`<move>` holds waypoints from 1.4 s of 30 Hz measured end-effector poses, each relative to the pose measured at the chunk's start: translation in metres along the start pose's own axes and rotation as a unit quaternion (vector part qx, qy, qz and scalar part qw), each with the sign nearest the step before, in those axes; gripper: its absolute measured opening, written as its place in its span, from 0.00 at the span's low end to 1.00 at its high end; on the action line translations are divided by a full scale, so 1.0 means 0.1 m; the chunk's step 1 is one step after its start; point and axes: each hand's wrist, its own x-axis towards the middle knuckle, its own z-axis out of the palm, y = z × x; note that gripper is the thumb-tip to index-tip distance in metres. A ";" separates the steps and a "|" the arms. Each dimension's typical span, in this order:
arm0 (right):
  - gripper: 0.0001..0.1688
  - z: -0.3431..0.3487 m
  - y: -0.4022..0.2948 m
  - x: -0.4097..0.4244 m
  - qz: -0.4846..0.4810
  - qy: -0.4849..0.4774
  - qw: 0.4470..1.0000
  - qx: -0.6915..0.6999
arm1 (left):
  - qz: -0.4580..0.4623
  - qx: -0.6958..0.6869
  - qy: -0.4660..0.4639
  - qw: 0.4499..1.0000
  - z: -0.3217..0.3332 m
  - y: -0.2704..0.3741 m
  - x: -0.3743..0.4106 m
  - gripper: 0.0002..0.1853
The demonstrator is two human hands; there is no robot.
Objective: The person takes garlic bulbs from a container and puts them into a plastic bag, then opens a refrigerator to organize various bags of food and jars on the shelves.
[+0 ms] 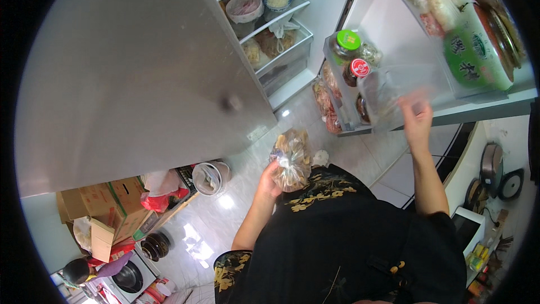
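My left hand (pixel 271 180) grips a tied clear plastic bag (pixel 291 152) of brownish-yellow food pieces in front of my body. My right hand (pixel 415 114) is raised at the open refrigerator door (pixel 390 29), its fingers pinching a clear plastic item (pixel 386 88). That item is blurred, and I cannot tell whether it is a bag or a stiff piece. Just left of it, a jar with a green lid (pixel 348 40) and a jar with a red lid (pixel 359 68) stand in a door bin (pixel 344 105).
Inside the refrigerator, shelves (pixel 276 21) carry covered bowls (pixel 244 8) and bagged food. A grey door panel (pixel 139 80) fills the left. Below it stand a waste bin (pixel 211 178) and cardboard boxes (pixel 114 202). A green-labelled package (pixel 476 50) sits in the upper door bin.
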 end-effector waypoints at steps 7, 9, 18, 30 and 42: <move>0.05 0.33 -0.20 0.08 -0.040 -0.310 0.950 0.001 | 0.062 0.157 -0.080 0.982 0.82 0.14 0.09 0.44; 0.06 0.38 -0.16 0.10 -0.078 -0.375 0.922 0.046 | 0.092 0.167 -0.155 0.969 1.20 0.22 0.17 0.47; 0.16 0.55 -0.09 0.02 0.040 -0.449 0.892 0.044 | 0.017 0.202 -0.117 0.972 1.05 0.23 0.44 0.45; 0.67 -0.06 0.32 0.60 -0.072 -0.278 0.794 -0.536 | -0.016 0.229 -0.082 0.970 0.98 0.87 0.65 0.36; 0.53 0.07 0.80 0.70 0.017 -0.214 0.832 -0.511 | -0.074 0.242 -0.076 0.964 0.79 1.27 0.68 0.32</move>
